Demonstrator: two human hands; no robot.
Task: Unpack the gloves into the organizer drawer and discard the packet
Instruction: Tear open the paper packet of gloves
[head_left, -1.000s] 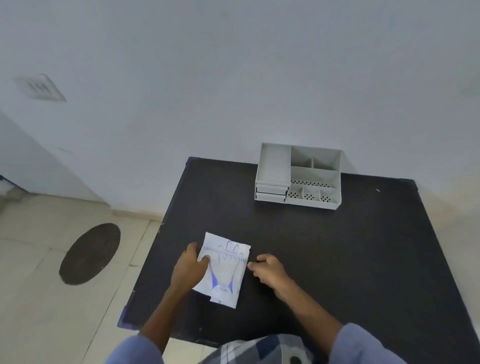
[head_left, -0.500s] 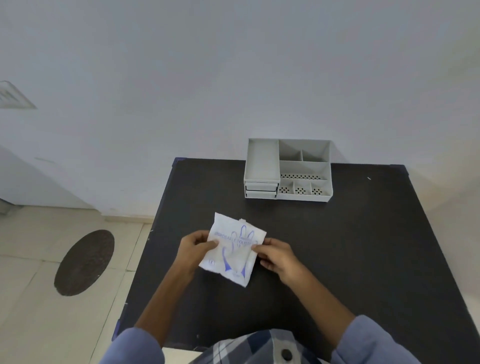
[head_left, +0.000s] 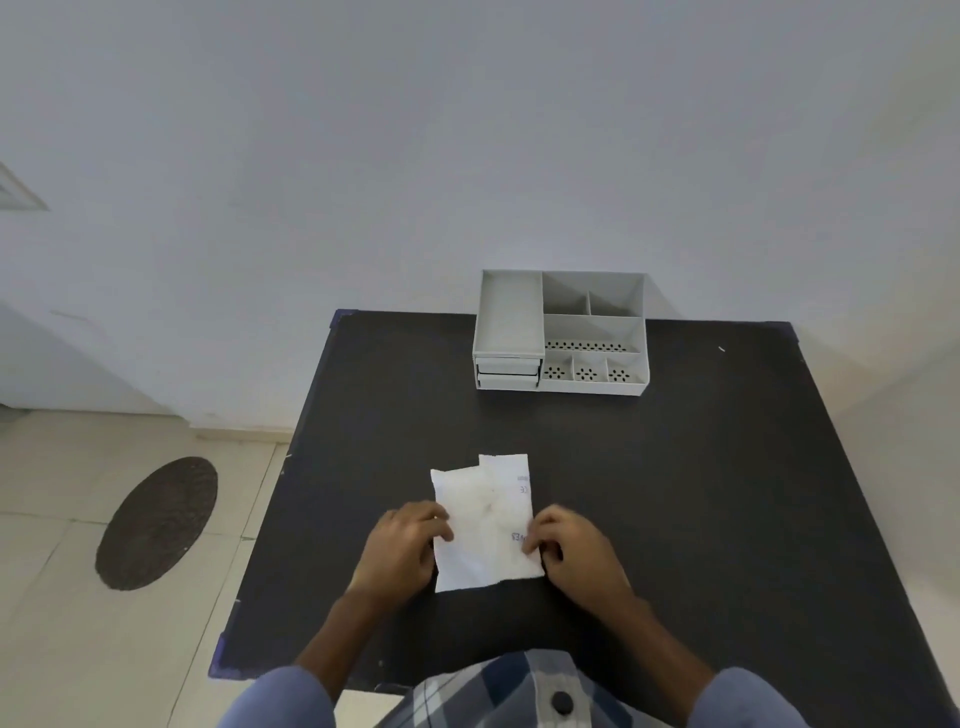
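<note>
A white glove packet (head_left: 485, 519) is held above the near middle of the black table (head_left: 701, 493), its plain back side up with a little small print along the right edge. My left hand (head_left: 408, 545) grips its left edge and my right hand (head_left: 574, 551) pinches its right edge. The grey organizer (head_left: 561, 332) stands at the table's far edge against the wall. Its two small drawers (head_left: 508, 374) at the lower left front are shut. No loose gloves are visible.
The organizer has a long tray on the left and several open compartments on the right. A white wall rises behind the table. Tiled floor lies to the left with a dark round mat (head_left: 158, 522).
The packet was lifted off the table and turned over, so its blue printed face no longer shows. Both hands now hold it by its side edges, and the camera view has shifted.
</note>
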